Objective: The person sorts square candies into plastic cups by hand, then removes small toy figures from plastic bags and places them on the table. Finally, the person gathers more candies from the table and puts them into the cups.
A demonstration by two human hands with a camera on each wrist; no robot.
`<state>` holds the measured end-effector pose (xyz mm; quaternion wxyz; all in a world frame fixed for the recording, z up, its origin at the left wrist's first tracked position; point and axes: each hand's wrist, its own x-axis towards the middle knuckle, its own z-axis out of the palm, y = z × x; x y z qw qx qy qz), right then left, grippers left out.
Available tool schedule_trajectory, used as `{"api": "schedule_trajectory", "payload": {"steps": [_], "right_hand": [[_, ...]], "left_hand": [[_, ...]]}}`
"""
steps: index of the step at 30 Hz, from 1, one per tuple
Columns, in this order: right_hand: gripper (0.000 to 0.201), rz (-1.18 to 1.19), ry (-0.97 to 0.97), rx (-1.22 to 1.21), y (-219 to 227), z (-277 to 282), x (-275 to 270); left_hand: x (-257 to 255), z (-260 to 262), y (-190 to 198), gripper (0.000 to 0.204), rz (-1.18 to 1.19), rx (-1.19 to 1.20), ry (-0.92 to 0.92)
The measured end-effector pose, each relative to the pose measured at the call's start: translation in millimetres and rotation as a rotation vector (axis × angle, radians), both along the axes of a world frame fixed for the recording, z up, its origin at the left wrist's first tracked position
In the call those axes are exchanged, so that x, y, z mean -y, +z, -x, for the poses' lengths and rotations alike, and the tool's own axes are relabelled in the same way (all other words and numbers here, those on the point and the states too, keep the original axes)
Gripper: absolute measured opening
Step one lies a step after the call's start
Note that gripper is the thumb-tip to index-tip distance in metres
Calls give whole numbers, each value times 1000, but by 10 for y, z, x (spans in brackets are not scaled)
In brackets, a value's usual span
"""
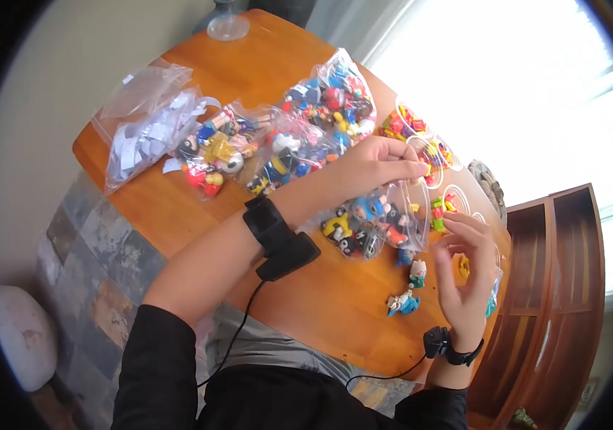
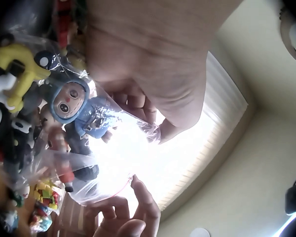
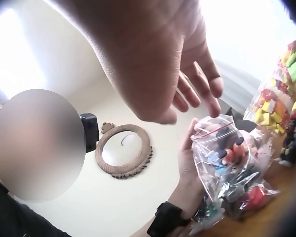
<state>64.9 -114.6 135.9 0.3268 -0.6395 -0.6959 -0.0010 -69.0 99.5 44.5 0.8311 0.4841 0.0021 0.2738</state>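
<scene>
My left hand [image 1: 385,161] pinches a top corner of a clear zip bag [image 1: 371,228] and holds it up over the table. Packed inside are several small toy figures, among them a blue-hooded figurine [image 2: 71,101] and a yellow one [image 2: 15,74]. A red zip line runs across the bag's mouth. My right hand [image 1: 464,269] is beside that mouth, fingers loosely bent and thumb apart. One right fingertip [image 2: 134,178] is right at the bag's edge in the left wrist view. Below the bag, a white-headed figurine [image 1: 417,272] and a blue-and-white figurine [image 1: 403,303] sit loose.
More bags of figurines [image 1: 285,150] lie across the table [image 1: 213,61], beside a bag of white paper slips [image 1: 149,143]. Clear containers of red, yellow and green pieces [image 1: 403,123] line the far edge. A wooden shelf [image 1: 536,308] stands at the right.
</scene>
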Motion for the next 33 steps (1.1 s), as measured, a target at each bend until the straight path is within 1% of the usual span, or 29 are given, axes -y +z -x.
{"api": "schedule_trajectory", "payload": {"steps": [1, 2, 4, 5, 6, 8, 10, 12, 15, 17, 18, 20, 21, 23, 24, 26, 27, 28, 30, 32, 33], "right_hand": [[30, -51, -16, -19, -84, -115, 29], [30, -43, -25, -7, -149, -181, 69], [29, 252, -165, 31, -205, -290, 133], [34, 424, -182, 78, -229, -295, 134], [42, 429, -84, 237, -359, -383, 148], [50, 455, -223, 178, -502, -244, 131], [51, 406, -207, 186, -604, -195, 123], [52, 357, -193, 189, -675, -209, 146], [48, 347, -212, 186, -727, -304, 175], [41, 284, -134, 246, -728, -384, 180], [41, 282, -131, 252, -709, -387, 177], [36, 314, -156, -38, -661, -374, 177], [36, 317, -155, -37, -632, -369, 180], [35, 72, -119, 123, -541, -360, 176], [35, 77, -115, 122, -500, -311, 152], [36, -228, -61, -362, -405, -192, 81], [39, -194, 51, -411, -333, -176, 55], [39, -199, 45, -411, -295, -149, 18], [41, -39, 190, -405, -274, -30, -102], [39, -32, 197, -350, -359, 118, -262], [37, 12, 158, -350, -356, 155, -284]], "left_hand": [[1, -2, -9, 17, -36, -32, 25], [-3, -11, -19, 17, -73, -60, 49], [-20, -5, -31, 17, -75, -40, 22], [-23, 0, -30, 16, -69, -49, 23], [-21, -1, -24, 16, -65, -62, 22], [-20, -19, -18, 16, -83, -82, 39], [-17, -18, -17, 16, -100, -32, 35], [-25, -7, -34, 16, -100, -57, 29], [-25, 17, -16, 17, -108, -67, 25], [-26, 7, -4, 17, -112, -50, 28], [-24, 2, -10, 17, -111, -52, 28], [-31, 0, -39, 17, -102, -53, 34], [-27, 6, -29, 16, -103, -52, 24], [-21, 9, -7, 16, -101, -51, 20], [7, 11, 35, 16, -95, -46, 35], [25, 21, 27, 16, -86, -50, 41], [0, 40, 15, 16, -87, -65, 8], [-15, 42, 14, 15, -91, -78, -24], [1, 33, 23, 15, -102, -49, -29], [-19, 25, -1, 14, -115, -19, -18], [-23, -2, -9, 14, -110, 19, 8]]}}
